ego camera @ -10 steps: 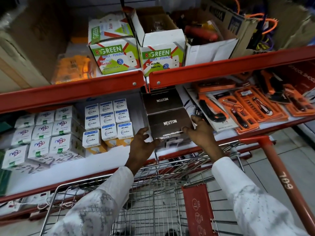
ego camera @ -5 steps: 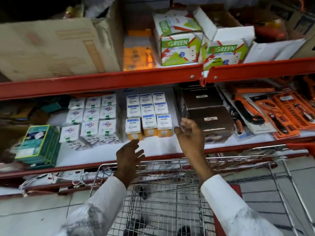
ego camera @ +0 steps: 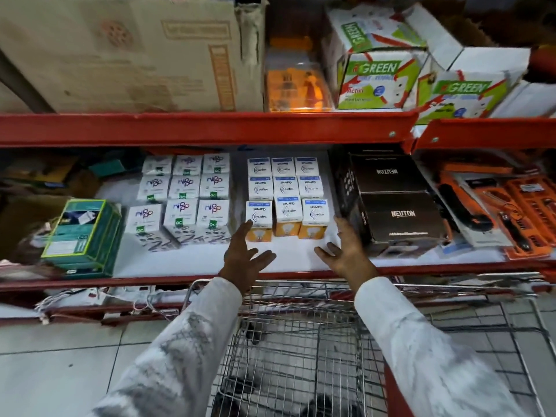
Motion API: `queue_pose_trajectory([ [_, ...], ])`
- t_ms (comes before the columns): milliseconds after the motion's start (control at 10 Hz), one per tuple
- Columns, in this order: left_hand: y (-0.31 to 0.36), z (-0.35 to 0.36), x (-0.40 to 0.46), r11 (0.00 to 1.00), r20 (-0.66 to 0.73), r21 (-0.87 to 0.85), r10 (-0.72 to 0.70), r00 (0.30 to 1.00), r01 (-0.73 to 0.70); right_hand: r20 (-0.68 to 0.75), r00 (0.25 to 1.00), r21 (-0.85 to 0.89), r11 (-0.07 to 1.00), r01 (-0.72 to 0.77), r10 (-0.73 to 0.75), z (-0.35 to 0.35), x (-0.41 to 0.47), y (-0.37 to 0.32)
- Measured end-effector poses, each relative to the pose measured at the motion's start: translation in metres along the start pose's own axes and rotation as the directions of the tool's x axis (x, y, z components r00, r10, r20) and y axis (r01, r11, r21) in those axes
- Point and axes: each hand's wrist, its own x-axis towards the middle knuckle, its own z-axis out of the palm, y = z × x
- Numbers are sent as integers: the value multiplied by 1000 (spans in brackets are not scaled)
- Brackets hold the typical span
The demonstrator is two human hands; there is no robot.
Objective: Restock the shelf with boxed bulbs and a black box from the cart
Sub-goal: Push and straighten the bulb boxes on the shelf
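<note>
On the white middle shelf (ego camera: 192, 263) stand two blocks of boxed bulbs: white Wipro Garnet boxes (ego camera: 287, 195) in the centre and white boxes with purple print (ego camera: 183, 195) to their left. Two black Neuton boxes (ego camera: 400, 218) sit one behind the other to the right of them. My left hand (ego camera: 245, 255) hovers open just in front of the front-left Wipro box. My right hand (ego camera: 346, 251) is open too, fingers spread, beside the near black box's left corner. Both hands hold nothing. The wire cart (ego camera: 301, 350) stands below my arms.
A stack of green boxes (ego camera: 82, 236) sits at the shelf's left end. Orange tool packs (ego camera: 508, 212) fill the right end. The upper red shelf (ego camera: 207, 127) carries a large cardboard carton (ego camera: 120, 52), an orange pack and R-Green boxes (ego camera: 379, 76).
Both hands let go of the near black box, which stays on the shelf, and moved left to the front of the Wipro boxes. My view swung left.
</note>
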Motion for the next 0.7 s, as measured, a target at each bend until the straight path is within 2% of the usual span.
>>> queue_pose_trajectory([
  [100, 10, 6, -5, 997, -11, -57, -53, 999, 52, -14, 1000, 7, 1000, -17, 17, -1, 13, 4],
  [200, 14, 9, 4, 962, -13, -227, -159, 987, 152, -18, 999, 40, 998, -41, 42, 2, 23, 6],
  [300, 23, 13, 3, 946, 39, -252, -202, 979, 205, 6, 1000, 19, 1000, -19, 19, 4, 25, 5],
  [500, 24, 11, 24, 854, -13, -443, -312, 950, 274, 22, 1000, -12, 1000, 3, -2, 11, 35, 4],
  [700, 20, 10, 31, 838, 0, -473, -310, 951, 273, 26, 999, -11, 1000, 23, -23, 11, 45, 6],
])
